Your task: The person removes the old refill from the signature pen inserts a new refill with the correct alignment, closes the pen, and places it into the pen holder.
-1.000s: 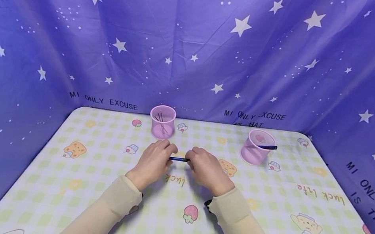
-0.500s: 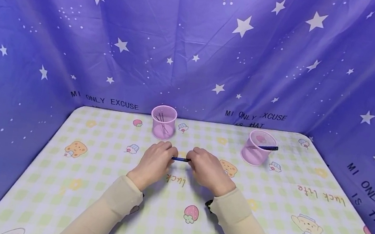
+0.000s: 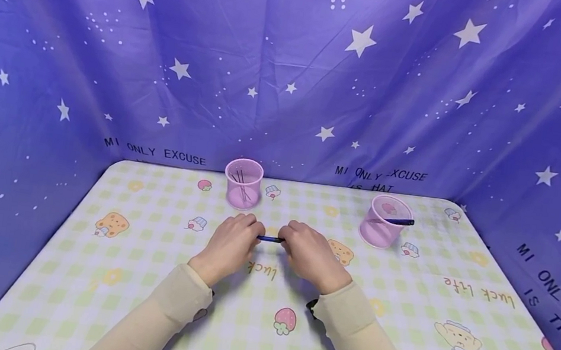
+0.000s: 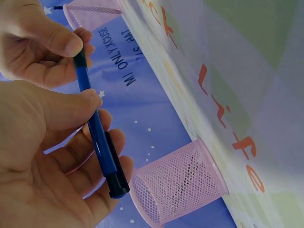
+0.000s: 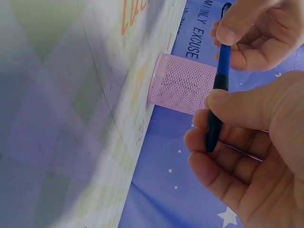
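On my head feed, the left hand and right hand sit near each other at the middle of the frame, not touching, each pinching one blue-and-black pen held level between them. My left wrist view shows the left thumb on the blue barrel, clip end toward the bottom centre; the right wrist view shows the right thumb on the dark grip. Above the left hand, left of centre, a pink mesh cup stands upright with thin dark sticks inside, perhaps refills; they're too small for me to be sure. Right of centre, a second pink cup has a dark pen leaning over its rim. Both stand on the checked tablecloth, before a starry purple curtain.
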A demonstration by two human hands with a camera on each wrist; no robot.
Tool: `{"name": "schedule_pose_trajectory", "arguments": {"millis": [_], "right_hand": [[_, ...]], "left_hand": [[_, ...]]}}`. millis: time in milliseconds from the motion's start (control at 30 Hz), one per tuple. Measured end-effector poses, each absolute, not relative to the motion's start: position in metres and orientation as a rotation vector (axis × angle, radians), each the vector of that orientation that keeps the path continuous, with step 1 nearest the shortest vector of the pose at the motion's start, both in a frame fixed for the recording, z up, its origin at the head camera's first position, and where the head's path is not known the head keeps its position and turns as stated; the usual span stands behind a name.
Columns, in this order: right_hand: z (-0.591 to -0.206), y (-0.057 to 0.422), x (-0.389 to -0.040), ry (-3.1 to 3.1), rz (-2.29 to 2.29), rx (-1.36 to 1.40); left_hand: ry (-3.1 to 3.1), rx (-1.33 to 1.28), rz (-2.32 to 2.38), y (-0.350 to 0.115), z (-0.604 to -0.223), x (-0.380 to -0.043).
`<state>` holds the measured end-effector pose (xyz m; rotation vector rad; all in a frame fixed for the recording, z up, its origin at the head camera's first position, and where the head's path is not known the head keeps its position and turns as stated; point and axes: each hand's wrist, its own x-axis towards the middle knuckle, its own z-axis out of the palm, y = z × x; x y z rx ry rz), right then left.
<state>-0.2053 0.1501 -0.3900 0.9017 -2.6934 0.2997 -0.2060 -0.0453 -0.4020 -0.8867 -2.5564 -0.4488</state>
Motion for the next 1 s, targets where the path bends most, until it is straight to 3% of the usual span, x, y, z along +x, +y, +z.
{"name": "schedule_pose_trajectory", "arguments": {"millis": [1000], "right_hand": [[-0.3890, 0.1488, -0.2047, -2.692, 0.297, 0.903]], "left_hand": [[-2.543, -0.886, -0.440, -0.0465, -0.4021, -0.2056]]}}
